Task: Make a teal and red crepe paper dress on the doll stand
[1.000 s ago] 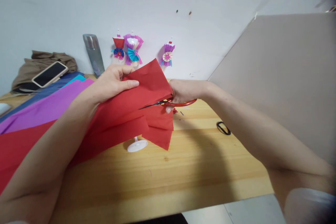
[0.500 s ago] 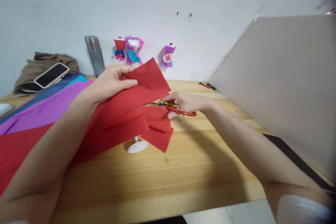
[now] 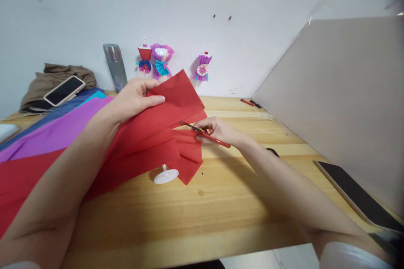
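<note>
My left hand (image 3: 137, 98) pinches the upper part of a red sheet (image 3: 179, 96) between thumb and fingers, lifting it above the wooden table. From there the red material (image 3: 135, 151) stretches to the lower left under my forearm. Red-handled scissors (image 3: 216, 138) are in my right hand (image 3: 217, 130), their blades at the slit in the sheet's right side. Below the slit a creased red flap hangs down, close to my right fingertips. A white round stand base (image 3: 166, 175) shows under the sheet; whatever it carries is hidden.
Purple sheets (image 3: 57, 126) lie at the left, near a phone (image 3: 65, 90) and brown cloth (image 3: 59, 75). A grey bottle (image 3: 115, 67) and small dressed figures (image 3: 202, 67) stand behind. At right are a partition (image 3: 347, 92) and dark tablet-like object (image 3: 356, 193).
My right hand has shifted slightly down with the scissors, which are now tilted. The lower red flap has moved left and down, and the slit is wider. My left hand keeps its hold.
</note>
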The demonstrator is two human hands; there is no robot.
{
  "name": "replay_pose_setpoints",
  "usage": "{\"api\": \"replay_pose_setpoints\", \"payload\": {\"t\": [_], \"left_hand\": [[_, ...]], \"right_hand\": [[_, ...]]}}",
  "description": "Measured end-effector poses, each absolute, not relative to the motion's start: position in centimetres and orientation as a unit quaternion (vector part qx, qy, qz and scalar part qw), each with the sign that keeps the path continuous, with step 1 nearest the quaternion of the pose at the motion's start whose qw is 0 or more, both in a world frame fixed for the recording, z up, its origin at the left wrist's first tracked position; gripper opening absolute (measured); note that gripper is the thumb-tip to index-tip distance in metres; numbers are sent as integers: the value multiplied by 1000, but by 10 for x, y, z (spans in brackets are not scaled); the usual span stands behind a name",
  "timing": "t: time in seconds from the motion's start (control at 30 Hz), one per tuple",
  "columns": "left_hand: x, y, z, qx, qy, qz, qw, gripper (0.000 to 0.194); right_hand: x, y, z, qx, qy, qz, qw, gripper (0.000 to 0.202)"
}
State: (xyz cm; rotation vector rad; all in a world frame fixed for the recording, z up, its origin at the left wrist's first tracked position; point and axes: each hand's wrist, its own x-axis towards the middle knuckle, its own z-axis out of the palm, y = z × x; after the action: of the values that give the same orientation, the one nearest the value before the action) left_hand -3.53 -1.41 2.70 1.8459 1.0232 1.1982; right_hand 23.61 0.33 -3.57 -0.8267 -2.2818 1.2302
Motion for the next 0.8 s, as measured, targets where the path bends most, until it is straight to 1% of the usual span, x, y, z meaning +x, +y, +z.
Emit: {"api": "replay_pose_setpoints", "payload": {"t": [0.13, 0.37, 0.8], "left_hand": [[-35, -13, 26, 716, 390, 466, 344, 24], [-36, -12, 26, 721, 385, 460, 347, 23], [-38, -10, 25, 728, 367, 466, 344, 18]], "right_hand": [[239, 7, -44, -273, -817, 449, 237, 23], [242, 7, -49, -258, -802, 482, 243, 22], [245, 10, -61, -239, -797, 497, 245, 25]]}}
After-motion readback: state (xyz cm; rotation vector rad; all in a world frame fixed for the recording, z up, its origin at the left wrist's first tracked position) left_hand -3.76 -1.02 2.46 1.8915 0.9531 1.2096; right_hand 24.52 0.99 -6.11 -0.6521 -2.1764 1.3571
